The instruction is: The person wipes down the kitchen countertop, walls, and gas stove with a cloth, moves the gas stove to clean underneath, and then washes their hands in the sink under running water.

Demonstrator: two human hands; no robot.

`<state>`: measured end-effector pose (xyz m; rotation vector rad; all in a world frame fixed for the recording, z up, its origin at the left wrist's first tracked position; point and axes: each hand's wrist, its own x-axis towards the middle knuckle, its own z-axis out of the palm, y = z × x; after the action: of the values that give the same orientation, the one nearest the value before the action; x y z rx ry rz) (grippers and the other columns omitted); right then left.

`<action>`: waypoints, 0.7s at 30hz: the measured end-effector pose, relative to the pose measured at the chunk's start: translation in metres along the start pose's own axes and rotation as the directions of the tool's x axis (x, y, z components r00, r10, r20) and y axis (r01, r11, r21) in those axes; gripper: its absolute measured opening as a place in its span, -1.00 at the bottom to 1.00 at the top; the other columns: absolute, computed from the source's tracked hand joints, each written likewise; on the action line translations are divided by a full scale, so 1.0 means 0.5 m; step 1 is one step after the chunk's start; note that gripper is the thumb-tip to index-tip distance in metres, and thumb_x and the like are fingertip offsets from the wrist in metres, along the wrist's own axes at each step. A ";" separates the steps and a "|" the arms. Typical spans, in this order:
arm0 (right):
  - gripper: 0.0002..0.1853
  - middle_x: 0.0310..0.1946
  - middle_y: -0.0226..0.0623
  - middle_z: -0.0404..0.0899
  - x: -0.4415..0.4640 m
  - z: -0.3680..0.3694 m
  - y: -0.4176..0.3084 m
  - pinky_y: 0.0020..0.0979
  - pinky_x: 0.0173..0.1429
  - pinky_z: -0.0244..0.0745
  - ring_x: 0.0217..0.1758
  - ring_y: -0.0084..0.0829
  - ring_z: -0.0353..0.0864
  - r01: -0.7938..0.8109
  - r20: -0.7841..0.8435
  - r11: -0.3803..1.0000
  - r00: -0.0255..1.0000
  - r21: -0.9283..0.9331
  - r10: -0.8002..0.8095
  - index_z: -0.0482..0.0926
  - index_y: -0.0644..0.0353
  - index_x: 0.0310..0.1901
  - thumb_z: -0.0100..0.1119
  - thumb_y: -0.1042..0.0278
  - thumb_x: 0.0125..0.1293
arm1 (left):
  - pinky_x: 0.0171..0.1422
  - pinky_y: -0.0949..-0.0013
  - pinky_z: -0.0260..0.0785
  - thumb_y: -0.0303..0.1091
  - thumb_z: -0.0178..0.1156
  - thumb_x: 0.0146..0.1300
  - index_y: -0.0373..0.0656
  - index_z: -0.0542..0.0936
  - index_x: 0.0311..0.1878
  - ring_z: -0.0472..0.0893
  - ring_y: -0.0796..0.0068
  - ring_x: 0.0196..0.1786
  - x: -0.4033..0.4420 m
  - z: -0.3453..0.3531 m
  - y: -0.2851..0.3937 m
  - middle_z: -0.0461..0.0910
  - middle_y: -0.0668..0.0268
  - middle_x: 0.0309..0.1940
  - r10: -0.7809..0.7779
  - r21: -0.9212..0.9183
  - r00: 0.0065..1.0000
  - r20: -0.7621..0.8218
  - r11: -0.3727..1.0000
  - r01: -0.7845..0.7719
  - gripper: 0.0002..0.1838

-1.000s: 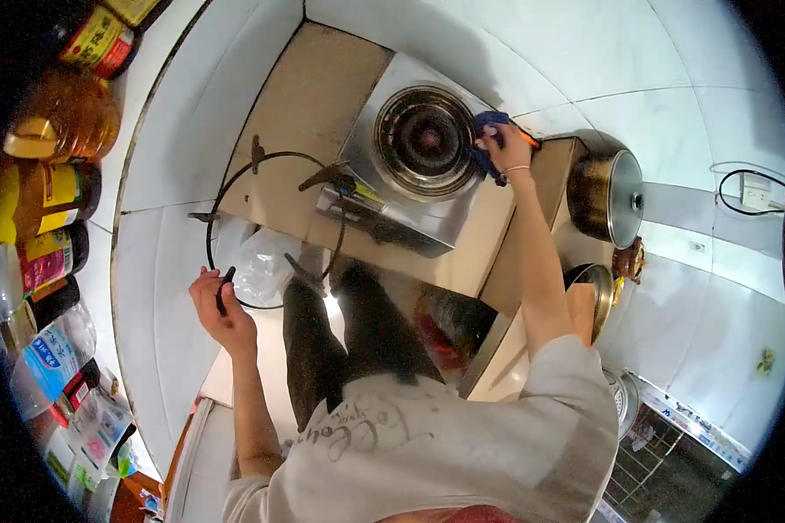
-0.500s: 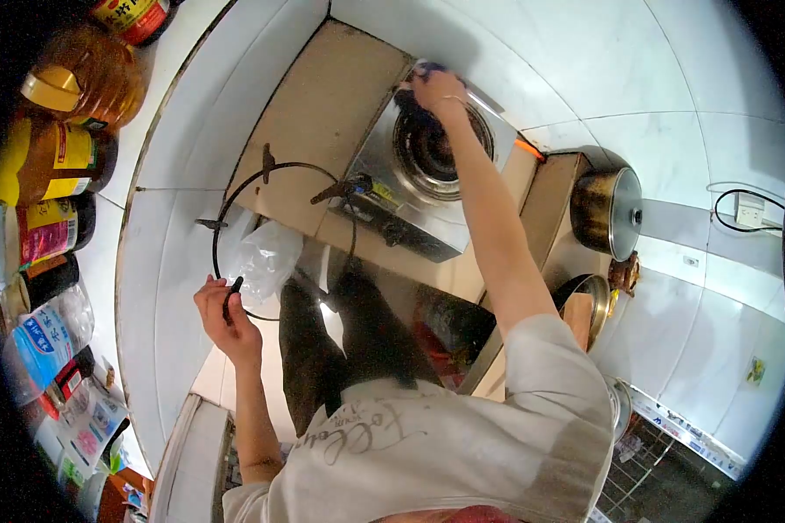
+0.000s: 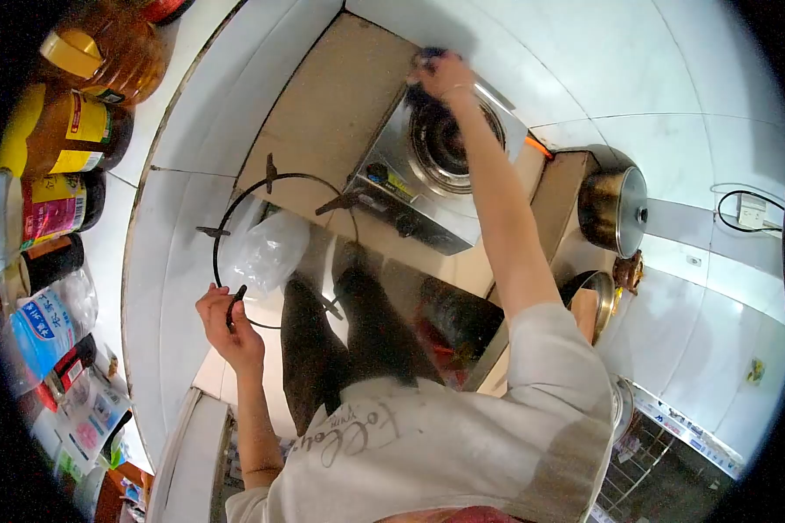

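My left hand [image 3: 233,331] grips a black ring-shaped stand [image 3: 221,228] by one of its short prongs, holding it up in front of my legs. My right hand [image 3: 446,77] is closed on a dark blue cloth [image 3: 420,94], pressed on the far left corner of the steel gas stove [image 3: 392,155]. Part of the cloth is hidden under the fingers. Just right of the cloth lies the round burner [image 3: 440,144], partly covered by my forearm. A clear plastic bag [image 3: 273,250] shows through the ring.
A lidded pot [image 3: 604,211] stands right of the stove, with a pan [image 3: 598,292] nearer me. Bottles and jars [image 3: 92,131] line a shelf at the left. Tiled walls [image 3: 576,52] border the counter [image 3: 318,109]. An orange object [image 3: 538,146] lies by the stove's right side.
My right hand and the cloth moved from the burner's right side to the stove's far left corner. My left hand still holds the ring, slightly lower in view.
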<state>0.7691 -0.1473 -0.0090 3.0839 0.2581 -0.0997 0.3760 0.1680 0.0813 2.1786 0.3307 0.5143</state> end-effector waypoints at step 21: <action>-0.60 -0.08 -0.01 0.40 -0.118 0.016 -0.093 -0.08 -0.04 0.48 -0.03 0.02 0.43 0.037 -0.007 0.994 0.999 0.103 -0.037 0.60 -0.01 -0.12 -0.01 -0.08 0.20 | 0.24 0.02 0.23 -0.52 0.05 0.17 -0.33 0.42 -0.40 0.44 0.16 -0.14 -0.076 -0.056 -0.037 0.41 0.12 -0.37 -0.058 0.006 0.998 0.008 0.998 0.058 -0.92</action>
<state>0.7027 -0.1115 -0.0145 3.1828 0.3207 -0.1101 0.3283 0.1832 0.0729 2.1697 0.3905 0.4726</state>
